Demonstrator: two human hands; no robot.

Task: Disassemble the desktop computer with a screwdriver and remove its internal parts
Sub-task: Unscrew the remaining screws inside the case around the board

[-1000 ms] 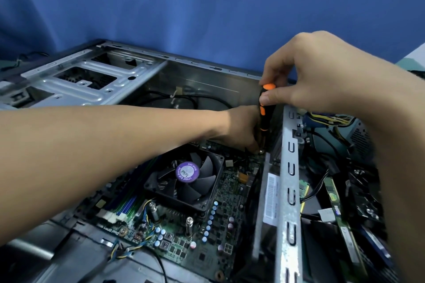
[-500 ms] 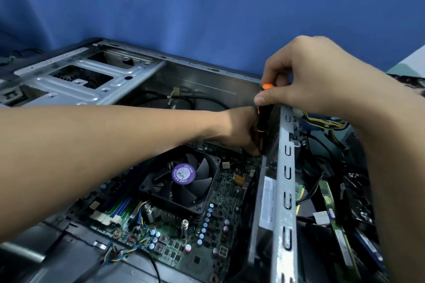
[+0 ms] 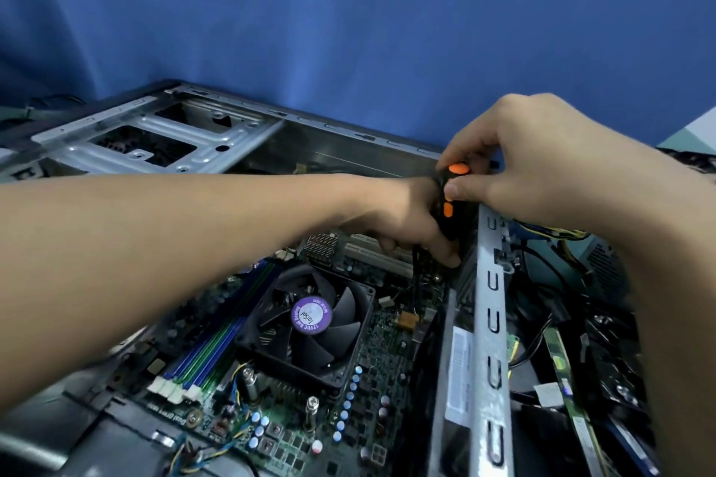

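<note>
Orange-capped screwdriver [image 3: 448,223] | right hand [image 3: 534,166] fingers still pinching handle | left hand [image 3: 403,221] still gripping shaft

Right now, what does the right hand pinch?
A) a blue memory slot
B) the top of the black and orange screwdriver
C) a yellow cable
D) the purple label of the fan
B: the right hand pinches the top of the black and orange screwdriver between thumb and fingers.

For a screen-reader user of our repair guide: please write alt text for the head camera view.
A person's right hand pinches the top of a black-and-orange screwdriver standing upright inside an open computer case, while the left hand holds its lower part. A black fan sits on the motherboard nearby.
</note>
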